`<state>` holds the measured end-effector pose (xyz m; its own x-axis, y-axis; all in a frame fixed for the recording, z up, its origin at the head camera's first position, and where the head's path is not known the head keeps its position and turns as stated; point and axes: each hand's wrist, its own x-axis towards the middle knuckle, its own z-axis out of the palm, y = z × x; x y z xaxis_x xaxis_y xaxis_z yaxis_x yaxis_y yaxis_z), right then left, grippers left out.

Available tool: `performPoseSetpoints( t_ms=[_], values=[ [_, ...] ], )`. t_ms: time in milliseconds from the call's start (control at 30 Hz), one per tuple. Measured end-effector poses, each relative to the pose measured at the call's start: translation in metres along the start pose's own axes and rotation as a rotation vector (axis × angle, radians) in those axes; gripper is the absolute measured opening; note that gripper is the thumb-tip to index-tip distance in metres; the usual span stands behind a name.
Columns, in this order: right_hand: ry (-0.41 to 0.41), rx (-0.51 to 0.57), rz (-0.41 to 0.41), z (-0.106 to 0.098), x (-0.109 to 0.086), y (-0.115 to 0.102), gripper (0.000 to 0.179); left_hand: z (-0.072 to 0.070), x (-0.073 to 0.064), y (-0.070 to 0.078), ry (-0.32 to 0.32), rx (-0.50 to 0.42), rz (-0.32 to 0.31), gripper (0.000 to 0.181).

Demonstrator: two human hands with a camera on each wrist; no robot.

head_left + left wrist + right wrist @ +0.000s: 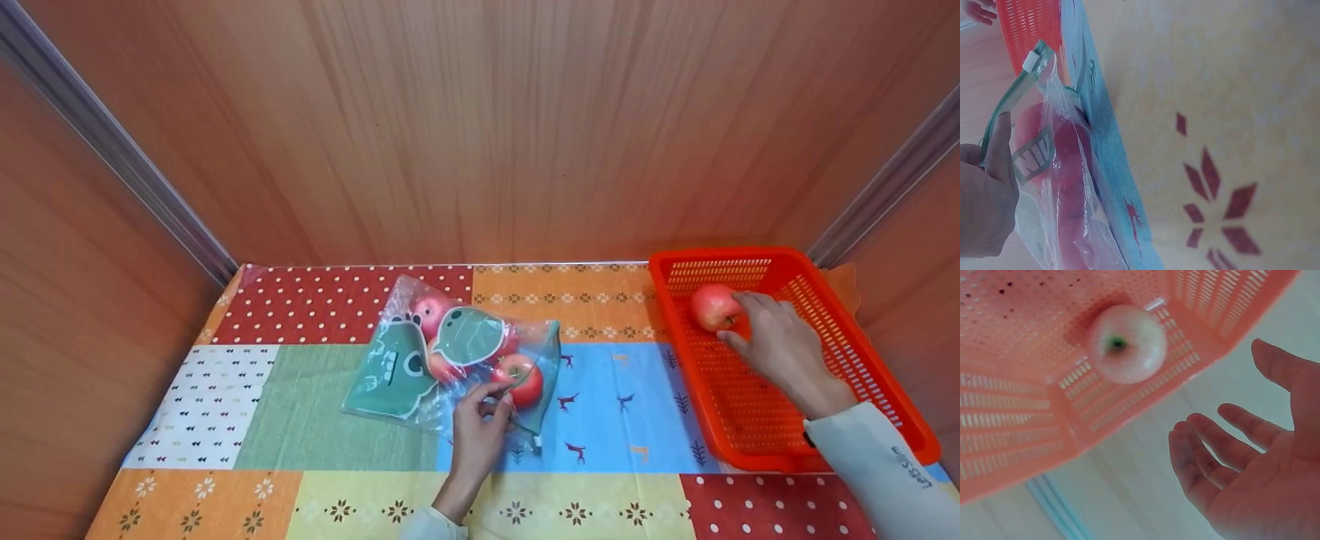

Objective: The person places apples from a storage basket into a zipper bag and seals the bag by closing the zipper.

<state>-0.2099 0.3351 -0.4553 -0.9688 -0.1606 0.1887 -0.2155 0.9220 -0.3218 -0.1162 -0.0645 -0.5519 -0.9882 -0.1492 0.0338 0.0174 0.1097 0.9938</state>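
A clear zip bag (394,375) with a green cartoon print lies on the patterned cloth, several red apples inside it. My left hand (480,427) pinches the green zip edge at the bag's mouth, and the left wrist view shows that edge between thumb and fingers, the white slider (1031,62) beyond. Over the red plastic basket (694,412), my right hand (784,349) is beside a single apple (712,306) in the basket's far left part. In the right wrist view the fingers (1190,467) are spread and loosely bent, apart from that apple.
Cloth squares in several colours cover the table (337,442). A wood-grain panel (450,135) rises along the back, with side panels left and right joined by metal corner strips (127,150). The basket's right side stands close to the right panel.
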Motion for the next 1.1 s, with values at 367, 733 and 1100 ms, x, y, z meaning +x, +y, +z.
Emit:
performPoseSetpoints(
  t_ms=[367, 733, 1100],
  values=[
    [-0.122, 0.027, 0.059, 0.007, 0.017, 0.018, 0.082, 0.002, 0.001, 0.003, 0.001, -0.018, -0.008, 0.021],
    [-0.140, 0.021, 0.062, 0.018, 0.029, 0.026, 0.079, 0.004, 0.000, 0.002, 0.006, -0.022, -0.020, 0.021],
    [-0.170, 0.034, 0.125, 0.031, 0.038, 0.031, 0.069, 0.004, -0.002, 0.001, 0.003, -0.017, -0.026, 0.021]
  ],
)
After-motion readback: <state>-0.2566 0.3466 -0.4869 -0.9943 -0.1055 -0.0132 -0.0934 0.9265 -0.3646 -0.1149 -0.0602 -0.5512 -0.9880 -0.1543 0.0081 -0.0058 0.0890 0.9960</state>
